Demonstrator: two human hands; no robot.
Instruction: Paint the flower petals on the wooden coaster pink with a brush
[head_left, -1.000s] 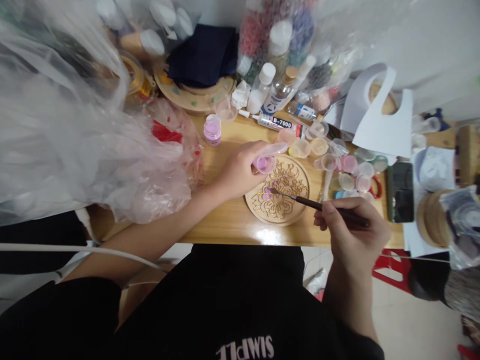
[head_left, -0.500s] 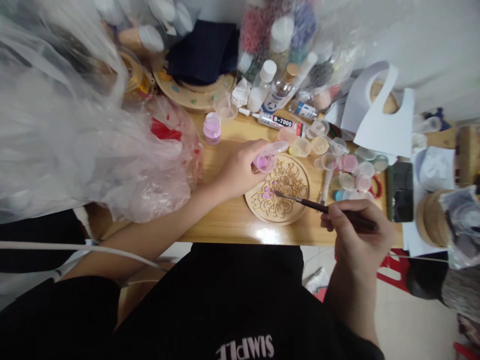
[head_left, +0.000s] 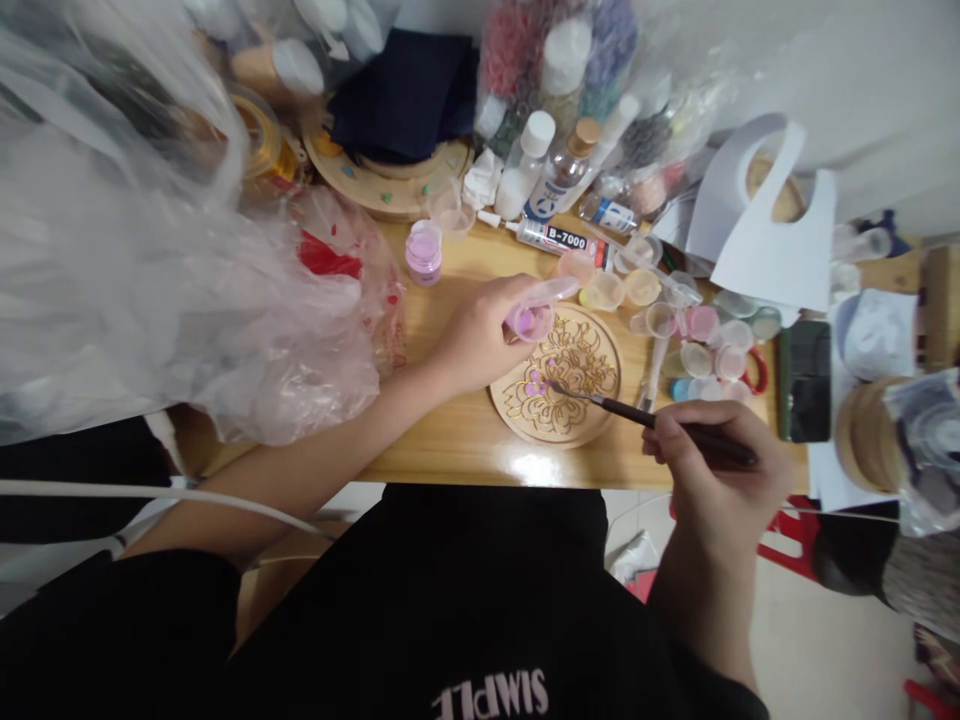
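Observation:
A round wooden plaque (head_left: 551,432) with raised gold flower outlines lies on the table, and a few of its petals are filled with purple. My left hand (head_left: 491,335) is closed around a small clear cup (head_left: 531,322) at the plaque's upper left; its lid is flipped up and purple stuff sits inside. Between the fingers of my right hand (head_left: 720,470) is a palette knife (head_left: 637,412) with a dark handle and a thin metal blade. The blade's tip is over the flower lines beside the purple petals; whether it touches the wood I cannot tell.
A purple jar (head_left: 424,255) stands left of my hand. Behind are a glue tube (head_left: 559,238), bottles (head_left: 529,160) and several lidded cups (head_left: 701,325). A phone (head_left: 806,380) lies at right. A big plastic bag (head_left: 300,330) covers the left side; a white cable (head_left: 172,492) crosses my left arm.
Both hands keep nearly the same place, still holding the cup and the palette knife. The view has shifted very slightly.

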